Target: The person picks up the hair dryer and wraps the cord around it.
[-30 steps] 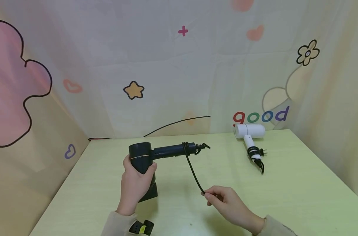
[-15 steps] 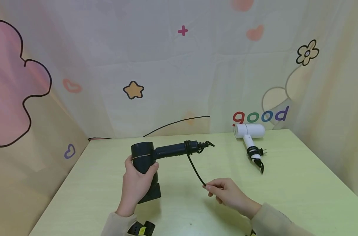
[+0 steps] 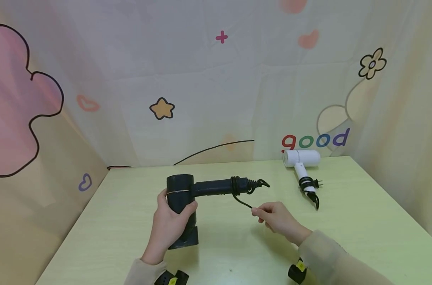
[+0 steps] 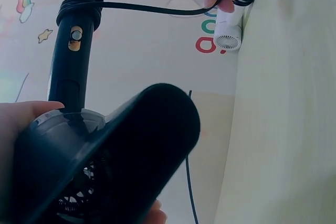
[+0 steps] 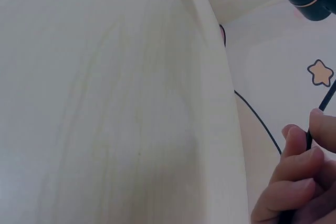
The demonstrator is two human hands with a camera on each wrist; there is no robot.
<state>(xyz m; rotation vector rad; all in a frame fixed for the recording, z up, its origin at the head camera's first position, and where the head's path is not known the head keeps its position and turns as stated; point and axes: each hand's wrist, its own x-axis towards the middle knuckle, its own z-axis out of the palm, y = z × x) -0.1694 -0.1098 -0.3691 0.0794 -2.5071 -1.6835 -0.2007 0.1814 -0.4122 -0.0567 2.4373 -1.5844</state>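
Note:
A dark hair dryer (image 3: 211, 188) is held above the table, its handle pointing right. My left hand (image 3: 171, 223) grips its barrel, thumb in front; the flat nozzle (image 4: 163, 124) points down toward the left wrist camera. Several turns of black cord (image 3: 235, 186) wrap round the handle's end. From them a short length runs to my right hand (image 3: 278, 219), which pinches it between thumb and fingers below and right of the handle. In the right wrist view the cord (image 5: 327, 95) passes between the thumb and fingers (image 5: 299, 166).
A white hair dryer (image 3: 301, 158), its black cord wound round the handle and its plug showing, lies at the table's back right. The pale table (image 3: 344, 229) meets a printed curtain (image 3: 208, 87) at the back.
My right hand has risen and the free cord between it and the handle has shortened, with more cord round the handle. The dark hair dryer and left hand have shifted slightly right.

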